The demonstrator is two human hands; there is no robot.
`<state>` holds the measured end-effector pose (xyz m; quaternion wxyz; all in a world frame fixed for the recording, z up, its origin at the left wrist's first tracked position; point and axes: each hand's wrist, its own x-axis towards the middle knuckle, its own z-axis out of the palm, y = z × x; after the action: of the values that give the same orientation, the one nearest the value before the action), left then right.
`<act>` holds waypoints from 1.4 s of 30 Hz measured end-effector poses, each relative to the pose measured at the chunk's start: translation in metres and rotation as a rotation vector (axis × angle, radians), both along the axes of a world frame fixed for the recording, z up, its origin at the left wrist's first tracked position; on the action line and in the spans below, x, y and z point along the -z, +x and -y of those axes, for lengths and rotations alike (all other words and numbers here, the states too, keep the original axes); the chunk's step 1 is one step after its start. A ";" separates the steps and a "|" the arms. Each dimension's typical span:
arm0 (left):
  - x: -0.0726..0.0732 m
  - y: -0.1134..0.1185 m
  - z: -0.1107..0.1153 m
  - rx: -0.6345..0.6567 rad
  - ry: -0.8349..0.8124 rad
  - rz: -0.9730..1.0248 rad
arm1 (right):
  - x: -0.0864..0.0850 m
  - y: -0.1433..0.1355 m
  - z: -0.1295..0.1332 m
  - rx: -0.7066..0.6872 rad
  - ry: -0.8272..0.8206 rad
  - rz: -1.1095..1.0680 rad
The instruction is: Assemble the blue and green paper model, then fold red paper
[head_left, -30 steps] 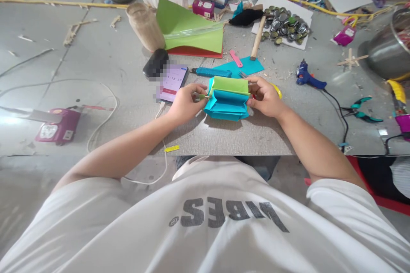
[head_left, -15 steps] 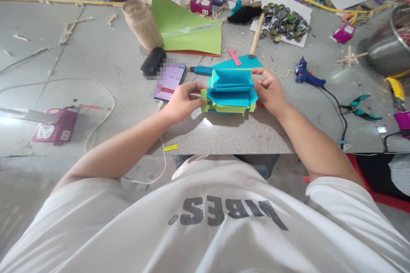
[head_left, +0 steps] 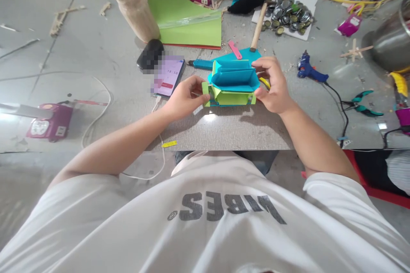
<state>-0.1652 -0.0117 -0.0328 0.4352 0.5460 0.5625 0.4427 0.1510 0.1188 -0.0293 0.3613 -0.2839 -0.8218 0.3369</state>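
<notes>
Between my two hands is a box-like folded paper model (head_left: 236, 79), blue on its open, pleated top and light green along its near side. My left hand (head_left: 188, 98) pinches a green tab at the model's left end with thumb and fingers. At the right end, my right hand (head_left: 273, 87) grips it, thumb at the near corner and fingertips at the far corner. A small yellow curved piece (head_left: 265, 82) shows beside the right palm; what it belongs to is hidden. Just behind the model lie a blue paper sheet (head_left: 254, 54) and a blue utility knife (head_left: 203, 64).
A phone (head_left: 170, 76) lies left of the model. Farther back are green card (head_left: 188, 30), a jar (head_left: 137, 13), a hammer (head_left: 259, 27) and a pile of bottle caps (head_left: 288, 13). On the right are a glue gun (head_left: 310, 69) with cord and teal-handled pliers (head_left: 361, 103).
The paper model has tipped so more of its green near side shows. My right hand has shifted its grip, with the thumb now at the near corner.
</notes>
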 end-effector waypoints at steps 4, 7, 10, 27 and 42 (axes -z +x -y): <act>0.002 0.001 0.001 0.002 0.001 -0.007 | 0.005 -0.002 0.003 -0.053 0.113 0.060; 0.003 0.001 0.001 0.007 0.006 -0.011 | 0.013 -0.005 0.002 -0.031 0.124 0.068; 0.003 0.003 0.002 -0.003 0.007 -0.003 | 0.017 -0.006 0.002 -0.014 0.130 0.064; 0.002 0.000 0.002 0.032 -0.069 0.286 | 0.027 -0.009 0.002 0.154 -0.207 -0.120; -0.008 0.006 0.002 -0.069 -0.220 0.500 | 0.010 -0.010 -0.006 -0.012 -0.494 -0.317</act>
<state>-0.1596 -0.0134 -0.0243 0.6020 0.3496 0.5005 0.5147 0.1407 0.1250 -0.0394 0.4031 -0.3023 -0.6501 0.5688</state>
